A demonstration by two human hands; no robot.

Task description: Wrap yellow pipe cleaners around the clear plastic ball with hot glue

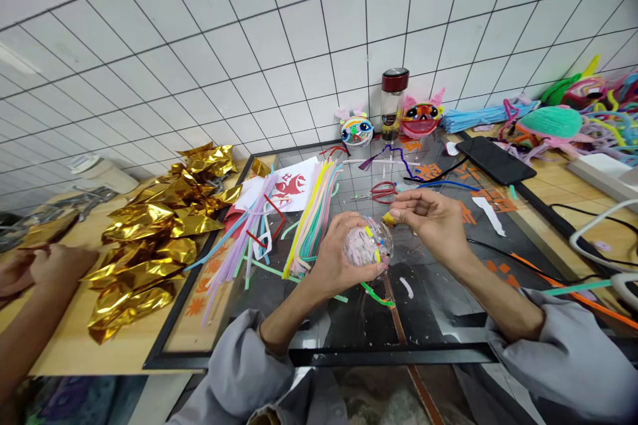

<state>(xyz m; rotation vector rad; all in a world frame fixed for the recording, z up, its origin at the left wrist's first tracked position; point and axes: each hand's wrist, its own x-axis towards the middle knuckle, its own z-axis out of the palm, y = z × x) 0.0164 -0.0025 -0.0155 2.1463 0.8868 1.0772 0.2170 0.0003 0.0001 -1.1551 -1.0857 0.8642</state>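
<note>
My left hand (335, 254) is wrapped round a clear ball (367, 246) with pale filling and small yellow and coloured bits on it. Close to the ball's right side, my right hand (432, 218) pinches a small yellow piece (389, 218), whose exact kind I cannot make out. Just beyond the hands lie red-handled scissors (383, 192). A green fuzzy stem (377, 295) sticks out below the ball, and a brown strap (399, 325) runs down towards me.
Pastel pipe cleaners (312, 219) lie left of my hands, with crumpled gold foil (154, 232) farther left. Two decorated balls (356, 129) flank a glass bottle (393, 106) by the wall. A black phone (496, 161) lies at right. Another person's hands (54, 265) are at far left.
</note>
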